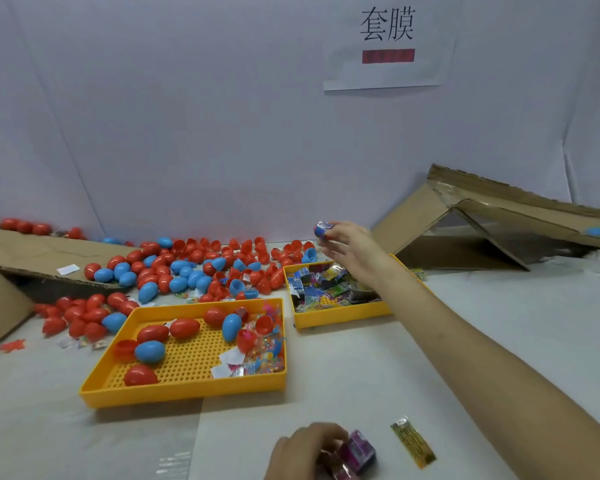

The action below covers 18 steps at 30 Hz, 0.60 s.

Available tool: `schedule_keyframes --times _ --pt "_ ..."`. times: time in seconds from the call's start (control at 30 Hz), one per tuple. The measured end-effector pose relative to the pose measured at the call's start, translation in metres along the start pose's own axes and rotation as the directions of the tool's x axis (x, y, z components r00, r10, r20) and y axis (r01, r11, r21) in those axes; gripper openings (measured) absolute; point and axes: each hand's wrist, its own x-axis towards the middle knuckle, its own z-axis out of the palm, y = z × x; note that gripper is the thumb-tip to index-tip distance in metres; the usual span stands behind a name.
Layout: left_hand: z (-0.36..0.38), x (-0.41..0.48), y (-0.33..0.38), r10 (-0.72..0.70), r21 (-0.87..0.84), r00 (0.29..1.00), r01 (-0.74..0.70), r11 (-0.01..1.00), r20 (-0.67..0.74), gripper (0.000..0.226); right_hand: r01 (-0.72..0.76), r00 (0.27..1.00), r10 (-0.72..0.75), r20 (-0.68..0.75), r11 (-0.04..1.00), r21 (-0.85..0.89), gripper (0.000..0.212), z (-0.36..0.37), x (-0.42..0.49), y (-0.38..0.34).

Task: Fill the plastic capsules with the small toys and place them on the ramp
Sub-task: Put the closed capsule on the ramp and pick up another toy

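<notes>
Pinching a capsule (323,229) in the right grip (347,242), just left of the ramp (413,209), and clasping a purple toy (359,452) in the left grip (302,452).

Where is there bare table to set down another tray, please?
The table is bare in front of the large yellow tray, left of the left hand, and right of the right forearm, below the cardboard ramp. Behind that tray, left of the small yellow tray, loose capsules crowd it.
</notes>
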Motion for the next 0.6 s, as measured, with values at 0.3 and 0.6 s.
schedule_keyframes --times 0.3,0.6 --pt "0.013 -0.029 0.007 0.002 0.046 0.970 0.009 0.999 -0.244 0.047 -0.395 0.893 0.393 0.219 0.918 -0.034 0.020 -0.032 -0.158 0.034" --pt "0.014 -0.028 0.013 -0.033 0.049 0.968 0.047 0.998 -0.249 0.043 0.093 0.982 -0.018 -0.186 0.909 0.405 0.057 -0.043 -0.079 -0.090"
